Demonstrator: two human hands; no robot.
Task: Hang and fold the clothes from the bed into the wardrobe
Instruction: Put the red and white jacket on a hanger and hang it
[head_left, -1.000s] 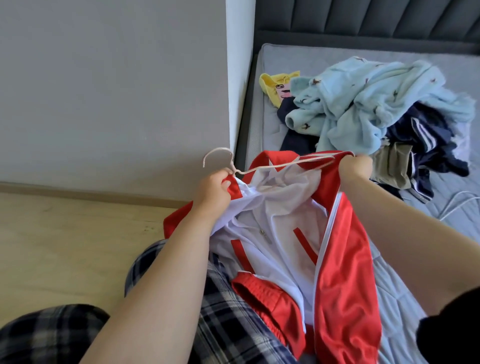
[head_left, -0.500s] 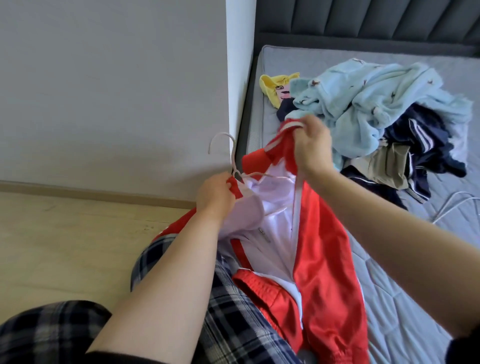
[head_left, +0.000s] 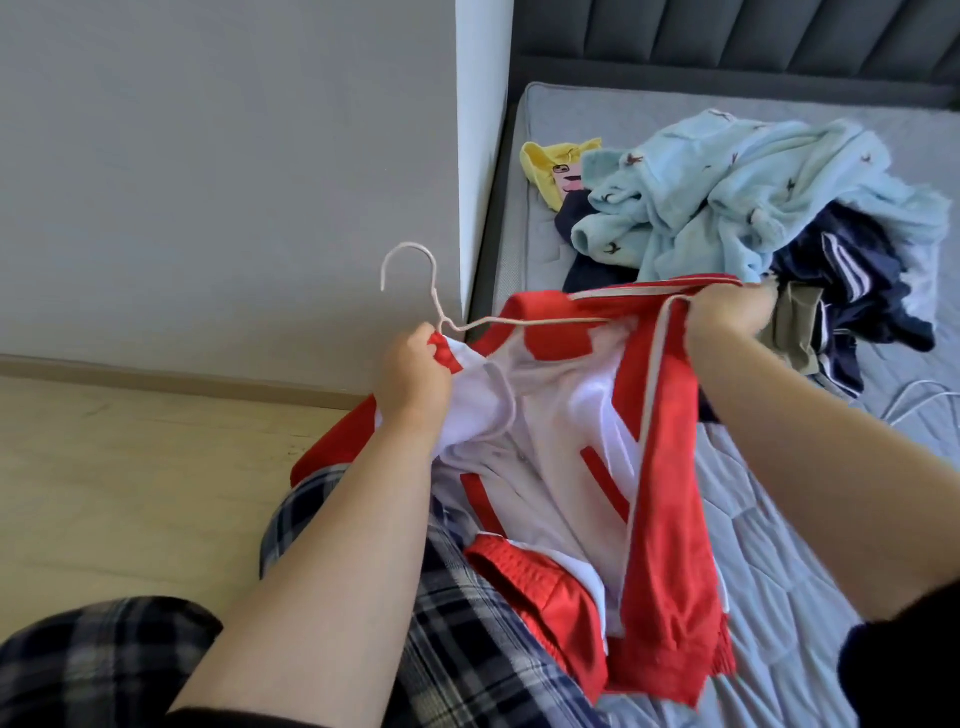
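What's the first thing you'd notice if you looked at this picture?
The bright red and white jacket in the middle stands out most: the left hand grips it together with a pale wire hanger, while the right hand pulls its red edge out along the hanger's arm. Behind it, on the grey bed, lies a jumbled pile of clothes topped by a fluffy light blue garment.

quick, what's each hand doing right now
Left hand: closed, gripping the red and white jacket just below the hanger neck.
Right hand: closed, gripping the jacket's far shoulder edge.
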